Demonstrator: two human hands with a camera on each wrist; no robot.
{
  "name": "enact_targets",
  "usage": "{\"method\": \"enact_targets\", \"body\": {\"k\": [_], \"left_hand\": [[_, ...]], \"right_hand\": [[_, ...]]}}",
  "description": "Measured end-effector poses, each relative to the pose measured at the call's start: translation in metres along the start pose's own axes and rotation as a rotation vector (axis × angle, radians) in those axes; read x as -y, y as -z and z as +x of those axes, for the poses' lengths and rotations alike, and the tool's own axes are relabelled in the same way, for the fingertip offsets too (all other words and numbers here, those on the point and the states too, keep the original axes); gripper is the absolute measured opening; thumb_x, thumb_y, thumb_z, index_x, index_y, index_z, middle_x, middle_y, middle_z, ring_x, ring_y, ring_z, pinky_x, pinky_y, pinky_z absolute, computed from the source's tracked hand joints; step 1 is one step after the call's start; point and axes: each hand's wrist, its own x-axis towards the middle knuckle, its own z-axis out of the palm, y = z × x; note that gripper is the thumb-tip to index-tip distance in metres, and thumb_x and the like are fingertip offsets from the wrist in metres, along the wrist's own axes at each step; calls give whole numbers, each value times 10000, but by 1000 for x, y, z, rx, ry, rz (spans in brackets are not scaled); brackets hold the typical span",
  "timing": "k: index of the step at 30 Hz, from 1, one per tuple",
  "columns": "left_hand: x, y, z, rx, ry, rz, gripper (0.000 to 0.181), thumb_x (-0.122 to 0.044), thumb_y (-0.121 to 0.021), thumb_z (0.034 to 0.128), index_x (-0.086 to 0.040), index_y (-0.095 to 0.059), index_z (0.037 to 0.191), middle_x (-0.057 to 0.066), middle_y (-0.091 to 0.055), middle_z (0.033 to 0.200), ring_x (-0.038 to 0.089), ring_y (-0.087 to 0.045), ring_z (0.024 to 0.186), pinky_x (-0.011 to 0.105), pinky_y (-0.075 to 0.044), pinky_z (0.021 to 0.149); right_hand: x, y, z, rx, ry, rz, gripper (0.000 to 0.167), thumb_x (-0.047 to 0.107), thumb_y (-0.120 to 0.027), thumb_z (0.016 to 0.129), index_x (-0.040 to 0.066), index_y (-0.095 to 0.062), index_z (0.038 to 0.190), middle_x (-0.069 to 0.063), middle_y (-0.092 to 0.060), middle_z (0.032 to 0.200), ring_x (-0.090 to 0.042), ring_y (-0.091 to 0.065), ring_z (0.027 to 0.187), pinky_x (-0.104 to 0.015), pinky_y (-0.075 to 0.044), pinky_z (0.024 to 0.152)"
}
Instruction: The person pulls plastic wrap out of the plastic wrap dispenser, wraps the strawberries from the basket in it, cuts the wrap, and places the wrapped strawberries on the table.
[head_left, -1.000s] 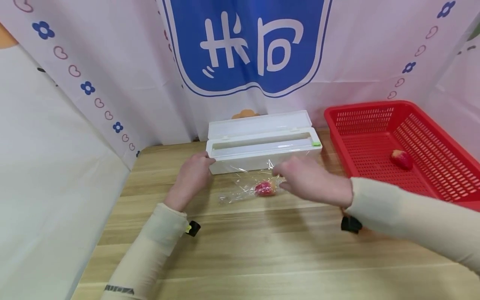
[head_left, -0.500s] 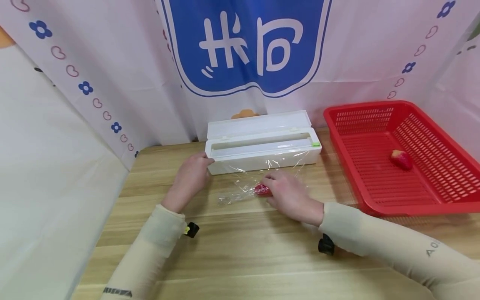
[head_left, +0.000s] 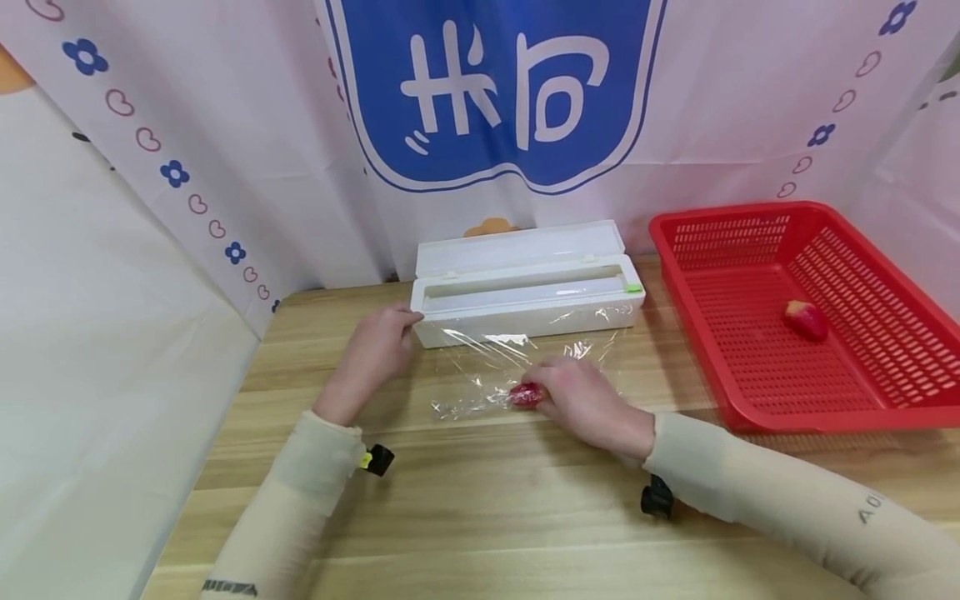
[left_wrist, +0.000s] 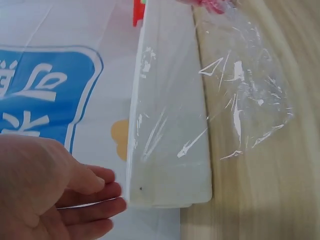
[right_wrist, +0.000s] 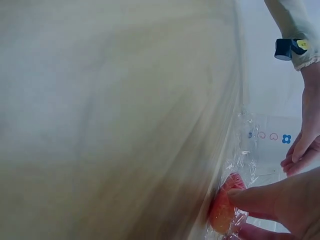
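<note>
My right hand [head_left: 585, 407] grips a red fruit [head_left: 525, 395] with a yellowish end, its exact kind unclear, through clear cling film [head_left: 480, 367]. The thumb lies on the fruit in the right wrist view, with film crumpled around it. From there the film stretches back, shiny and taut, to a long white cling film box [head_left: 525, 312], whose lid is up and whose roll lies inside. At the box's left end is my left hand [head_left: 375, 354]; its fairly straight fingertips [left_wrist: 117, 205] touch that end in the left wrist view.
A red plastic basket [head_left: 716, 367] stands at the right, holding another red and yellow fruit [head_left: 806, 321]. Behind the box hangs a printed cloth [head_left: 247, 150]. The wooden table [head_left: 480, 508] extends in front of both hands.
My right hand has come down from the film's right side onto the fruit, then pulled it slightly towards me, drawing out more film. The left hand has stayed at the box's end.
</note>
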Motion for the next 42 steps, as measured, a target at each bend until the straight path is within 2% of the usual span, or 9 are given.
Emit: {"method": "enact_targets", "body": {"k": [5,9,11,14,19,27,35,39,42], "left_hand": [[-19,-5,-10,-29,-143,-74,211,-33,-636,913,-22,-728,1103,136,-724,1051,254,-695,925,359,-603,828],[-46,-17,-20,77,-310,-185,152,-80,-714,883,-80,-753,1029,58,-744,1008,168,-695,908,288,-599,821],[-59,-23,-24,123,-399,-195,136,-99,-742,865,-92,-761,999,35,-749,994,158,-699,906,283,-591,828],[-75,-33,-30,178,-469,-181,147,-159,-774,846,-122,-766,988,-6,-745,990,139,-698,904,273,-576,836],[-87,-45,-36,234,-450,-186,209,-199,-815,810,-142,-765,1004,-23,-741,995,123,-692,904,257,-568,831],[-91,-57,-37,272,-429,-110,346,-212,-859,749,-134,-742,1065,-3,-729,1030,130,-676,907,211,-558,809],[-88,-68,-35,251,-420,-147,224,-121,-791,821,-118,-744,1040,1,-739,1003,116,-684,900,213,-568,813],[-88,-69,-34,243,-420,-142,180,-101,-750,858,-119,-747,1037,4,-742,1004,120,-686,921,251,-575,847],[-88,-70,-33,240,-410,-141,173,-98,-728,877,-119,-745,1047,11,-748,1014,126,-691,932,270,-578,870]], "right_hand": [[3,3,-8,11,6,13,238,95,-814,765,121,-695,970,18,-703,845,-145,-643,774,-318,-564,711],[2,4,-13,15,7,49,248,122,-835,759,129,-705,970,10,-728,901,-142,-664,813,-322,-575,760],[2,4,-14,13,2,60,262,128,-841,753,131,-713,982,8,-726,921,-143,-661,834,-320,-573,773],[2,6,-16,24,-7,98,252,153,-842,766,135,-734,992,12,-721,929,-144,-660,854,-305,-573,776],[-1,9,-17,83,-27,160,224,224,-820,807,171,-749,1013,61,-737,938,-101,-672,872,-288,-572,798],[-9,12,-22,135,-50,224,278,245,-788,839,171,-717,1098,57,-750,998,-84,-690,895,-302,-580,822],[-11,20,-24,155,-26,236,225,267,-744,886,163,-724,1084,44,-755,1010,-123,-699,942,-348,-572,848],[-11,23,-24,123,-11,219,263,288,-775,857,166,-733,1086,31,-756,1046,-168,-693,992,-404,-559,887],[-12,23,-23,126,-1,243,257,271,-801,830,186,-732,1062,63,-751,1004,-127,-687,950,-384,-564,866]]}}
